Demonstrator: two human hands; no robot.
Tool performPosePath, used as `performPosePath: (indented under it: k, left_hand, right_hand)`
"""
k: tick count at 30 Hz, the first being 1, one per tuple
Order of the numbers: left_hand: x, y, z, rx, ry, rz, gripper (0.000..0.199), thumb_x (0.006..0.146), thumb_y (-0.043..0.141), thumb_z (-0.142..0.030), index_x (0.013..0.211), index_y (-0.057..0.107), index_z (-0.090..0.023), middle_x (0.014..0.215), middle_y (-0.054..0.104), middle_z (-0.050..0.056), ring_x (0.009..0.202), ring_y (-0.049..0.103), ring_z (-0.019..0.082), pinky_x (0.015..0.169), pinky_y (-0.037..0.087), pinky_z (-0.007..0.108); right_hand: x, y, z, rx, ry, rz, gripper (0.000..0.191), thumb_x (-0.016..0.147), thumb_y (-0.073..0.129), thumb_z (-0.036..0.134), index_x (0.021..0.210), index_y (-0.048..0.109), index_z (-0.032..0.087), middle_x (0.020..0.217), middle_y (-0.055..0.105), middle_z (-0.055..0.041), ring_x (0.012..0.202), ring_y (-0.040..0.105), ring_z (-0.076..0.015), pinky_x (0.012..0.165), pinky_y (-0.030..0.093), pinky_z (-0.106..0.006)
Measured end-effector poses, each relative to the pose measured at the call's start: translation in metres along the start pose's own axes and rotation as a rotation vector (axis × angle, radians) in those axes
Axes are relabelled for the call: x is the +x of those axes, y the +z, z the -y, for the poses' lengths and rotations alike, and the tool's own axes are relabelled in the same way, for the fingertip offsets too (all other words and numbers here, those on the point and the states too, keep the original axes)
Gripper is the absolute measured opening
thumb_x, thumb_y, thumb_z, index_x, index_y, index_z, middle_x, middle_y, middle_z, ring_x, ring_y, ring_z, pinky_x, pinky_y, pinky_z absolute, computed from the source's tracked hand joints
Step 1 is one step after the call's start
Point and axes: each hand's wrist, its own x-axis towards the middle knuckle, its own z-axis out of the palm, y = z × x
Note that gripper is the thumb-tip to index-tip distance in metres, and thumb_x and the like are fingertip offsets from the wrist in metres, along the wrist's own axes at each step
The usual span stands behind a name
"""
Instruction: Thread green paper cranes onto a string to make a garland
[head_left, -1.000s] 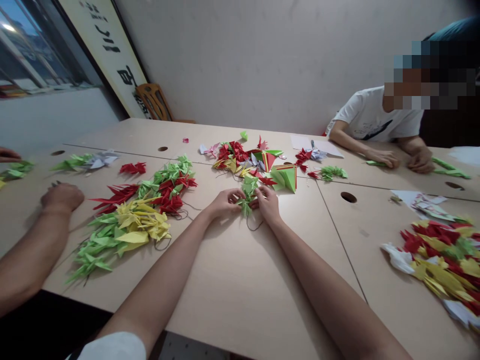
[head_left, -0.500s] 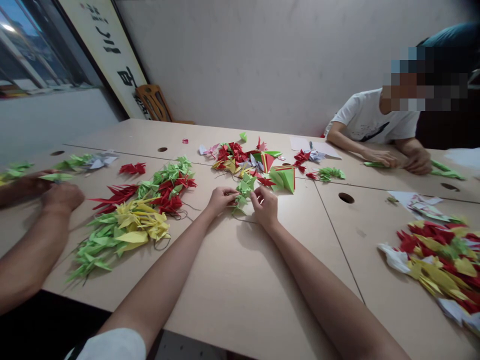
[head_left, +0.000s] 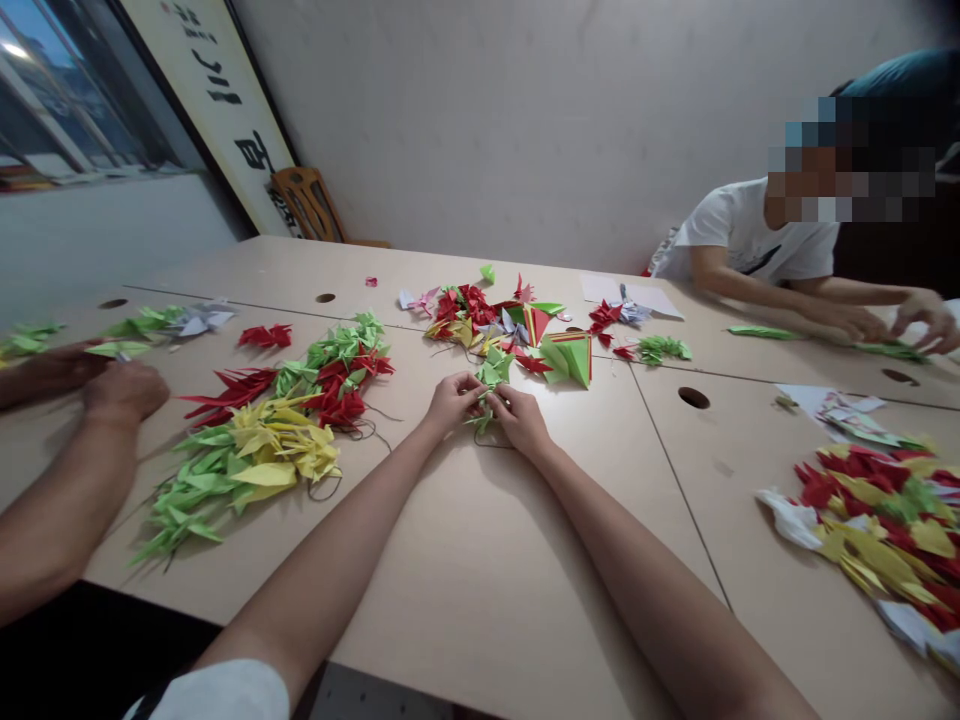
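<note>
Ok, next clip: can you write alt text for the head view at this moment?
A person's left hand and right hand hold green origami cranes on a dark thread above a pale table, beside heaps of red, yellow and green paper cranes. A co-worker's hand shows at left, another co-worker's hand at right.

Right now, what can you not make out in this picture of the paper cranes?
In the head view:
What is pinched at the green paper crane: the left hand and right hand hide it.
The far side of the mixed paper crane pile: cut off by the right edge.
The top of the framed calligraphy: cut off by the top edge.
</note>
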Motion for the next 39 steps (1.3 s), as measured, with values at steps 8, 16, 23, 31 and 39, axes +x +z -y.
performPosePath:
  k: [8, 16, 23, 31, 39]
  left_hand:
    - [-0.004, -0.001, -0.004, 0.266, 0.127, 0.141, 0.044, 0.082, 0.054, -0.060, 0.074, 0.053, -0.017, 0.050, 0.050, -0.005, 0.041, 0.042, 0.008, 0.044, 0.031, 0.021]
    - [-0.007, 0.005, -0.011, 0.112, 0.078, 0.160, 0.051, 0.074, 0.062, -0.063, 0.064, 0.054, -0.015, 0.047, 0.043, -0.005, 0.039, 0.033, 0.005, 0.042, 0.023, 0.022]
    - [-0.010, 0.014, -0.011, -0.077, 0.053, 0.068, 0.048, 0.073, 0.065, -0.061, 0.064, 0.051, -0.015, 0.046, 0.043, -0.005, 0.037, 0.030, 0.004, 0.038, 0.018, 0.021]
    - [-0.012, 0.018, -0.013, -0.146, 0.081, 0.025, 0.048, 0.073, 0.066, -0.061, 0.064, 0.050, -0.016, 0.048, 0.043, -0.005, 0.039, 0.030, 0.004, 0.039, 0.019, 0.021]
    - [-0.012, 0.019, -0.012, -0.167, 0.112, 0.023, 0.045, 0.076, 0.066, -0.056, 0.065, 0.050, -0.015, 0.048, 0.044, -0.005, 0.040, 0.031, 0.004, 0.039, 0.020, 0.021]
  right_hand:
    - [0.002, 0.000, -0.007, 0.256, 0.066, -0.002, 0.031, 0.088, 0.049, 0.042, 0.069, 0.054, 0.020, 0.064, 0.057, -0.0002, 0.061, 0.051, -0.0144, 0.058, 0.038, -0.024]
    - [0.006, -0.001, -0.009, 0.442, 0.145, 0.082, 0.042, 0.085, 0.050, 0.059, 0.068, 0.050, 0.021, 0.060, 0.053, 0.0012, 0.046, 0.044, -0.0109, 0.042, 0.032, -0.022]
    - [0.002, 0.006, 0.006, 0.631, 0.262, 0.009, 0.043, 0.080, 0.054, 0.064, 0.071, 0.047, 0.022, 0.057, 0.050, 0.0046, 0.032, 0.034, -0.0069, 0.030, 0.022, -0.023]
    - [0.000, 0.012, 0.017, 0.708, 0.273, -0.061, 0.045, 0.080, 0.054, 0.066, 0.076, 0.047, 0.022, 0.062, 0.051, 0.0045, 0.033, 0.034, -0.0048, 0.029, 0.020, -0.021]
    - [-0.001, 0.012, 0.019, 0.720, 0.274, -0.080, 0.042, 0.080, 0.056, 0.062, 0.075, 0.046, 0.022, 0.061, 0.050, 0.0051, 0.033, 0.034, -0.0048, 0.029, 0.020, -0.021]
